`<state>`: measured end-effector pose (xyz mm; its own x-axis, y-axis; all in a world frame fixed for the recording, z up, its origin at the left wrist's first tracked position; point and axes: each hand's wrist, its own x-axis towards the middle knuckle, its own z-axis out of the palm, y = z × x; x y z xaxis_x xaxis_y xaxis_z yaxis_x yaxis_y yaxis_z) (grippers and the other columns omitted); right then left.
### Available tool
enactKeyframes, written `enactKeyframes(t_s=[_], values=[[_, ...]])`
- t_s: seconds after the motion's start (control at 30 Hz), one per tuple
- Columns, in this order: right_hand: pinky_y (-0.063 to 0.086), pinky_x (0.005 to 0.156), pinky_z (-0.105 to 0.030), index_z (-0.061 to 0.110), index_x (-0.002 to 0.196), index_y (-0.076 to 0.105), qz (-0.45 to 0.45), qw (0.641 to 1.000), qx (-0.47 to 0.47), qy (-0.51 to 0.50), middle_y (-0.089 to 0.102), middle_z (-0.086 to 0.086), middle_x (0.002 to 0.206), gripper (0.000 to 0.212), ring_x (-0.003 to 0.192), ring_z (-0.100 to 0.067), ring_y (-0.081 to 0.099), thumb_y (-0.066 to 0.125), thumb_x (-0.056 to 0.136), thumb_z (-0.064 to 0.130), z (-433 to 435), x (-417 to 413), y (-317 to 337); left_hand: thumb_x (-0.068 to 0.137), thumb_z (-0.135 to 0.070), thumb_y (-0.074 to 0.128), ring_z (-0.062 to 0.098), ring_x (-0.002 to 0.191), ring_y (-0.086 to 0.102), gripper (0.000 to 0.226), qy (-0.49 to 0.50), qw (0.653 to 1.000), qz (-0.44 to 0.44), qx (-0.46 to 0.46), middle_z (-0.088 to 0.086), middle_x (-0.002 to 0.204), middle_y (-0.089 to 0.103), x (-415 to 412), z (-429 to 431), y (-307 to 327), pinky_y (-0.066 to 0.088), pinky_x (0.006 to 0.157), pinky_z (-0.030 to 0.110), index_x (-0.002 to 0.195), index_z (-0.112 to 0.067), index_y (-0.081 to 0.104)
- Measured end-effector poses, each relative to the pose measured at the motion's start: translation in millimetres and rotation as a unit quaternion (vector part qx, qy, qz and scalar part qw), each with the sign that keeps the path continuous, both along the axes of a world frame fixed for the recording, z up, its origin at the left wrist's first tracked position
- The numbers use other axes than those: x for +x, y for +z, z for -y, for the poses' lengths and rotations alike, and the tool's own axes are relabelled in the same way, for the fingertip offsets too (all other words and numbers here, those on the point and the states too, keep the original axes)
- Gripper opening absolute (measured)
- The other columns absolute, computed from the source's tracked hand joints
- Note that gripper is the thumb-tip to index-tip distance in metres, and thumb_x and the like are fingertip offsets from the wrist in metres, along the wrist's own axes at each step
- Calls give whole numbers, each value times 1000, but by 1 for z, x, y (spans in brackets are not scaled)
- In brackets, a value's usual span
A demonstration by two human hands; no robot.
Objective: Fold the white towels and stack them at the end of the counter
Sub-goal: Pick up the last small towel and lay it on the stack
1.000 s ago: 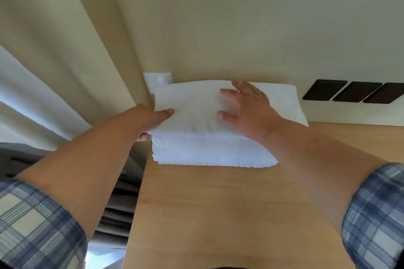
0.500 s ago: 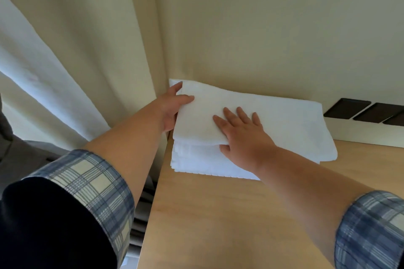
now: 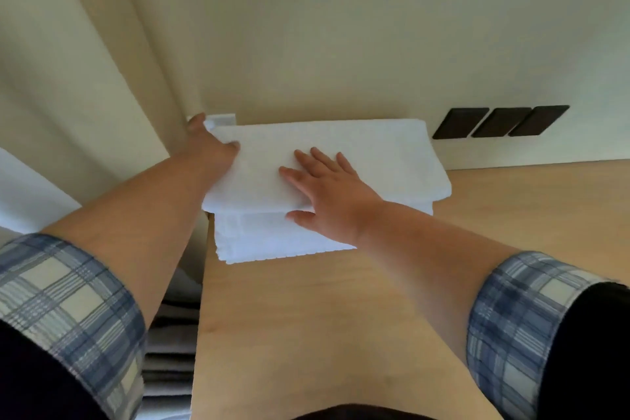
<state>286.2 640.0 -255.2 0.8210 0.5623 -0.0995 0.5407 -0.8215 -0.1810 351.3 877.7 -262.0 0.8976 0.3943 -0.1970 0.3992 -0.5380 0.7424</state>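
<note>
While your right hand [image 3: 327,194] lies flat and released on the top towel [image 3: 341,153], your left hand [image 3: 213,147] grasps its 9 o'clock edge. One stack [image 3: 266,235] sits at the surface's [image 3: 324,334] 11 o'clock corner; layer count unclear. Three dark wall plates [image 3: 501,121] sit at 2 o'clock.

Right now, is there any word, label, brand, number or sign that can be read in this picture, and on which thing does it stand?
None: no readable text shows anywhere in this view.
White towels: plain, no tag or brand visible.
Three dark wall plates: blank, no marking can be made out.
Wooden counter: bare, no label.
Plaid sleeves: pattern only, no lettering.
</note>
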Motion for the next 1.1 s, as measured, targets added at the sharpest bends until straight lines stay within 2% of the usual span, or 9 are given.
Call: enactKeyframes(t_s=[0.1, 0.2, 0.37, 0.5, 0.6, 0.67, 0.73, 0.8, 1.1], values=[[-6, 123, -49, 36, 157, 12, 14, 996, -7, -85, 0, 2, 167, 85, 153, -19, -6, 57, 90, 60, 52, 0, -3, 85, -48, 71, 35, 124, 49, 84, 27, 1000, -3, 5, 10, 147, 43, -4, 7, -7, 39, 91, 34, 152, -26, 26], [-4, 122, -51, 37, 157, 10, 8, 988, -13, -155, 3, 1, 167, 82, 153, -21, -4, 55, 91, 56, 97, -1, -15, 83, -41, 74, 37, 124, 49, 74, 28, 998, 25, 52, 11, 142, 46, -5, 4, -5, 40, 103, 41, 144, -27, 36], [6, 121, -56, 38, 154, 21, 36, 974, 15, -224, 13, 2, 166, 64, 153, -23, 6, 49, 97, 39, 121, -2, -26, 85, -33, 74, 37, 120, 51, 66, 29, 994, 60, 81, 12, 141, 47, -6, -7, 8, 40, 100, 39, 140, -22, 40], [19, 119, -38, 27, 151, 39, 38, 968, 87, -234, 31, -2, 160, 53, 148, -25, 21, 44, 100, 15, 131, -5, -26, 89, -40, 68, 45, 128, 44, 79, 15, 989, -40, 138, 19, 148, 38, -22, -4, 3, 39, 106, 47, 150, -15, 25], [24, 116, -33, 22, 146, 48, 77, 970, 89, -215, 45, -1, 152, 47, 142, -23, 31, 45, 99, 16, 140, -11, -21, 90, -52, 59, 44, 133, 37, 77, -54, 952, 30, 300, 19, 150, 34, -42, 21, 8, 35, 108, 55, 151, -21, 25], [25, 116, -34, 23, 148, 46, 68, 975, 64, -202, 42, 0, 153, 50, 142, -24, 29, 47, 98, 23, 144, -16, -20, 89, -61, 55, 35, 142, 29, 78, -224, 913, 118, 320, 12, 156, 31, -62, 51, 5, 26, 115, 50, 153, -25, 26], [25, 115, -34, 24, 149, 45, 70, 977, 52, -195, 41, 0, 154, 51, 140, -26, 30, 47, 98, 26, 147, -20, -21, 84, -70, 52, 25, 149, 13, 90, -384, 835, 109, 379, 4, 164, 16, -79, 76, -6, 14, 120, 46, 156, -33, 12], [28, 112, -31, 26, 147, 47, 86, 975, 55, -197, 44, 3, 152, 48, 136, -25, 33, 46, 99, 24, 151, -22, -22, 84, -70, 52, 22, 152, -1, 95, -421, 797, 77, 425, 1, 166, 0, -84, 86, -16, 5, 122, 46, 156, -38, -3], [24, 109, -20, 17, 143, 54, 118, 957, 122, -236, 54, 2, 145, 46, 135, -21, 37, 46, 97, 17, 160, -26, -27, 105, -33, 30, 25, 151, 9, 54, -412, 802, 125, 414, 2, 165, 12, -81, 104, -12, 10, 122, 44, 157, -32, 14]])
